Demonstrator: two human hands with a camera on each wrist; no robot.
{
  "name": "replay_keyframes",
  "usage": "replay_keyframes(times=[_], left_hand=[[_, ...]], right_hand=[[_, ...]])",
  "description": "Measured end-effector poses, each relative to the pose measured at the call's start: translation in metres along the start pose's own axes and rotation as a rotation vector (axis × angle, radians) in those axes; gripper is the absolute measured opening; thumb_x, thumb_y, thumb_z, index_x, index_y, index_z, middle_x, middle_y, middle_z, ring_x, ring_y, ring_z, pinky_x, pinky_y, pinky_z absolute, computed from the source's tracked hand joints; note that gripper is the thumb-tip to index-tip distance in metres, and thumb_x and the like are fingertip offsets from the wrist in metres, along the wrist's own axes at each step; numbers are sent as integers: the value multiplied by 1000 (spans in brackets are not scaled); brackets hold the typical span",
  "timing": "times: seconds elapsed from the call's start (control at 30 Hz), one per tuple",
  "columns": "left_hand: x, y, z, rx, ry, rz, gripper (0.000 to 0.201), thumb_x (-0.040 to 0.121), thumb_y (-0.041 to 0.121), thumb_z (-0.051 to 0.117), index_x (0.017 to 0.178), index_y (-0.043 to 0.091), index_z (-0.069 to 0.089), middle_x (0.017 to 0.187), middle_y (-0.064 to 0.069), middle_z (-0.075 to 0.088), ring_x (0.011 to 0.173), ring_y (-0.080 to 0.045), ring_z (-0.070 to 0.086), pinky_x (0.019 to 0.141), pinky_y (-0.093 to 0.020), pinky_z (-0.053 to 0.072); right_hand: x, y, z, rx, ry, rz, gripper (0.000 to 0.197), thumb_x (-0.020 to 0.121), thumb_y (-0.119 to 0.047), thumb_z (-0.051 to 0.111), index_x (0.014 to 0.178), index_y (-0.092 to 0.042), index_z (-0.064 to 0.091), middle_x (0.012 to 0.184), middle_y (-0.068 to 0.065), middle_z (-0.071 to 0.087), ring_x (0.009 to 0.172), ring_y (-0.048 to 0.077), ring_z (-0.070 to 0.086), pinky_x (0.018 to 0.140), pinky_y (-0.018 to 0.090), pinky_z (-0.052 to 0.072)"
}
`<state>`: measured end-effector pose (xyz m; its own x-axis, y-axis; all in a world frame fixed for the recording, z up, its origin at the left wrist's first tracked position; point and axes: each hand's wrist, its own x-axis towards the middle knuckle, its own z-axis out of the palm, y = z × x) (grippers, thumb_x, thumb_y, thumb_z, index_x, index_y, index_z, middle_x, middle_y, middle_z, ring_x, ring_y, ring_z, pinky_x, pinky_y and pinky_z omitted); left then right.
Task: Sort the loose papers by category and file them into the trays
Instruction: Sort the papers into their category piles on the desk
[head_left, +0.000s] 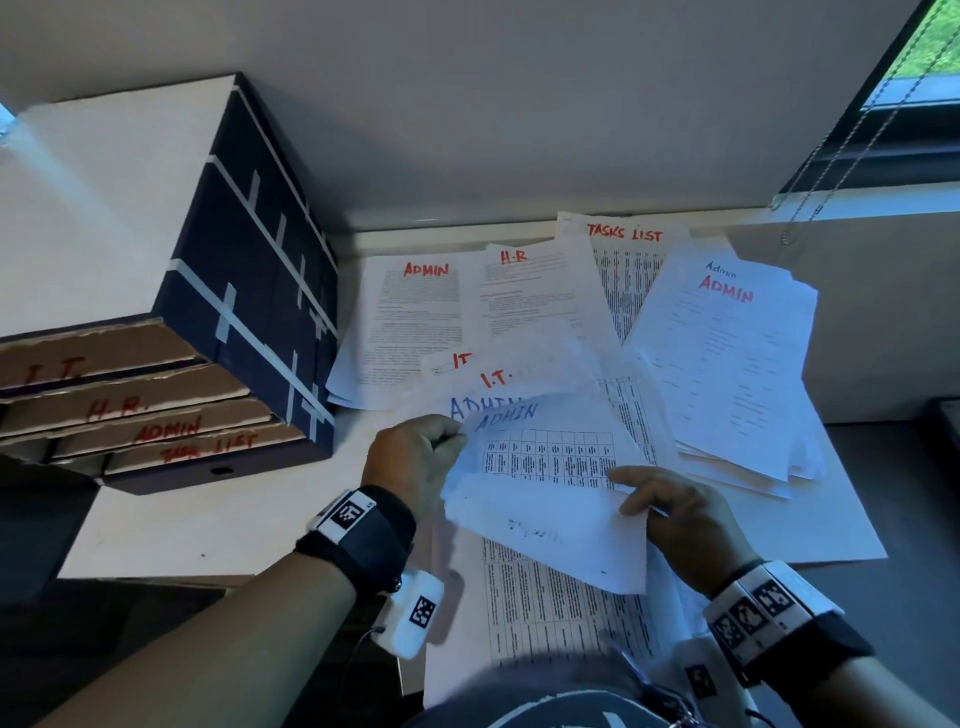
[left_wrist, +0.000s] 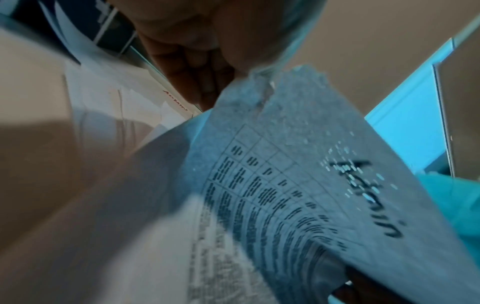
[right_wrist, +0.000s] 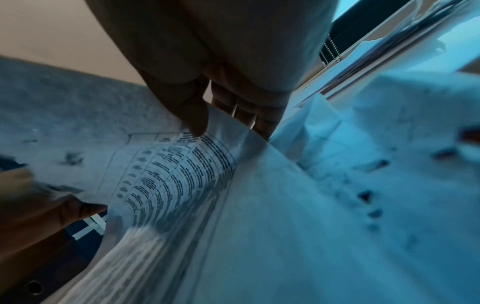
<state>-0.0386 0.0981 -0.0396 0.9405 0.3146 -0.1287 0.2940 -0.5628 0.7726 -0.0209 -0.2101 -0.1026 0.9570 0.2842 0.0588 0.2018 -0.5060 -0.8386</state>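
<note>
ADMIN sheet held between both hands; ADMIN tray off to the left.

ADMIN sheet (head_left: 545, 457) is pinched at its top-left corner by the left hand (head_left: 415, 457) and at its right edge by the right hand (head_left: 675, 514), lifted over the paper pile (head_left: 727, 364) on the table (head_left: 208, 530). The tray stack (head_left: 156, 415) lies left of both hands, nearer the left; the ADMIN tray (head_left: 166, 428) is third down.

White desk (head_left: 218, 530), stacked labelled trays (head_left: 156, 415) at left, loose papers (head_left: 722, 364) spread across
</note>
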Motion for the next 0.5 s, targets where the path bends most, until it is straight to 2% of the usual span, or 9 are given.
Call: replay_keyframes(times=[0.07,0.17,0.23,0.3,0.4,0.47,0.5], left_hand=[[-2,3,0,-113,-7,-26,15,91,16,71,77,21,69,69,12,63,63,-4,53,62,-11,43],[2,10,-3,-282,15,-62,15,88,8,72,75,14,69,68,5,61,62,-7,50,62,-15,45],[9,12,-7,-350,73,-102,7,86,6,75,82,8,69,71,3,59,65,-11,51,66,-20,49],[17,13,-14,-419,100,-151,10,83,5,77,83,4,67,69,0,53,64,-15,47,65,-26,48],[23,12,-27,-469,91,-177,14,81,5,80,81,3,66,68,-4,51,62,-15,46,60,-24,47],[22,9,-32,-479,93,-177,15,80,6,81,78,8,66,69,-4,57,62,-13,50,58,-20,49],[21,6,-34,-493,90,-182,15,79,7,82,78,7,67,71,-7,61,65,-15,53,61,-23,51]], right_hand=[[3,-4,0,-28,12,5,56,66,16,68,61,-39,65,102,-16,72,95,1,67,85,18,52],[16,-20,-3,-57,46,30,31,74,-6,68,67,-36,65,85,-15,72,79,7,67,73,19,51],[31,-28,-9,-105,80,138,16,81,-14,74,74,-27,68,70,-13,67,72,12,64,61,21,47],[46,-25,-17,-141,162,300,3,85,-19,72,86,-17,70,73,-5,65,78,15,60,65,24,43],[62,-11,-32,-201,208,483,17,87,-20,68,103,-16,67,93,7,70,86,28,63,75,35,49],[67,-8,-41,-195,188,556,24,87,-18,65,110,-20,65,98,8,72,88,28,64,78,33,49],[68,-9,-44,-192,182,562,26,86,-17,64,112,-21,65,99,7,72,89,28,64,78,32,47]])
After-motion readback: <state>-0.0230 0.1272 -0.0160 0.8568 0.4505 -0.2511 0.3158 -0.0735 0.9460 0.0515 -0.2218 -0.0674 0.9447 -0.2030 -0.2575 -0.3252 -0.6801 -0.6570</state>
